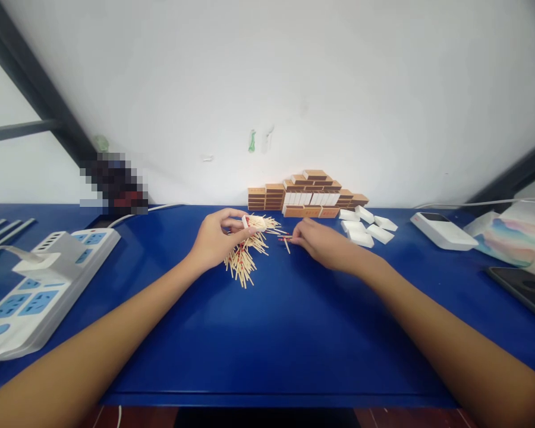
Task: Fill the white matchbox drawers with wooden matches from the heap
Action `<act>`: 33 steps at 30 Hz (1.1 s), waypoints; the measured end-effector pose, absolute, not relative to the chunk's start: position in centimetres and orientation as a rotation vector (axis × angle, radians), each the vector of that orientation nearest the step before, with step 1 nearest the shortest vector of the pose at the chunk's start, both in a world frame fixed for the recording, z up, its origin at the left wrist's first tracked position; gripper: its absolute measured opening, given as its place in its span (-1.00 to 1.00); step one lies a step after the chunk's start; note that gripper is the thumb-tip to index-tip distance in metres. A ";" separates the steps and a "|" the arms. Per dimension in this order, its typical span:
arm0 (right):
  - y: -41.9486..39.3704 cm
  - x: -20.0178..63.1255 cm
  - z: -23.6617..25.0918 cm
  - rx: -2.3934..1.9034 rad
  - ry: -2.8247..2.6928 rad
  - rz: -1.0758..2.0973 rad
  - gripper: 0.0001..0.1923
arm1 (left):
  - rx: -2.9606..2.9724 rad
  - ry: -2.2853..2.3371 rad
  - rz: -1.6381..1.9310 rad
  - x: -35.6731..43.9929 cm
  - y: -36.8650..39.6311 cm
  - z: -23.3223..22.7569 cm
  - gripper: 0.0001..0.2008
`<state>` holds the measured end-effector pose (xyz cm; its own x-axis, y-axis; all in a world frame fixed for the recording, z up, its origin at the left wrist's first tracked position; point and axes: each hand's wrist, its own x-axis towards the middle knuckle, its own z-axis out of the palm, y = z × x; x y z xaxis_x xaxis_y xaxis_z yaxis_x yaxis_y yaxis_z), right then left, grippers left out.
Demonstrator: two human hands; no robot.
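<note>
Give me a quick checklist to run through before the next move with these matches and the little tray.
1. Left hand grips the white matchbox tray: ok, held above the pile.
2. Right hand fingers on loose matches: ok, pinching at the tabletop.
3. Match pile within reach: ok, lying just under the left hand.
4. Tray filled: cannot tell, too small.
5. Empty white trays at hand: ok, beside the right hand.
6. Stack of matchbox sleeves stable: ok, against the wall.
</note>
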<state>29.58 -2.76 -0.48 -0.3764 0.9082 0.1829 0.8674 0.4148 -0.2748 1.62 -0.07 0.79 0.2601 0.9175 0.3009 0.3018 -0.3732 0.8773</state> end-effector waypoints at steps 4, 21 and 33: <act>-3.1 29.4 0.8 -1.480 -2.263 0.006 -0.88 | 1.846 1.104 1.070 2.0 -0.7 0.6 -0.58; -5.0 25.7 0.9 -1.240 -2.305 -0.067 -0.88 | 1.782 0.981 0.951 3.5 -3.3 1.3 -0.63; -6.0 25.3 2.0 -1.144 -2.282 -0.168 -0.85 | 1.738 0.944 0.921 3.6 -3.5 1.6 -0.59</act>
<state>25.30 -5.98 1.95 -0.4673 0.6960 0.5452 0.7682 0.6249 -0.1393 3.60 -3.46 1.57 0.4246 0.8884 0.1747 0.1967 -0.2788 0.9400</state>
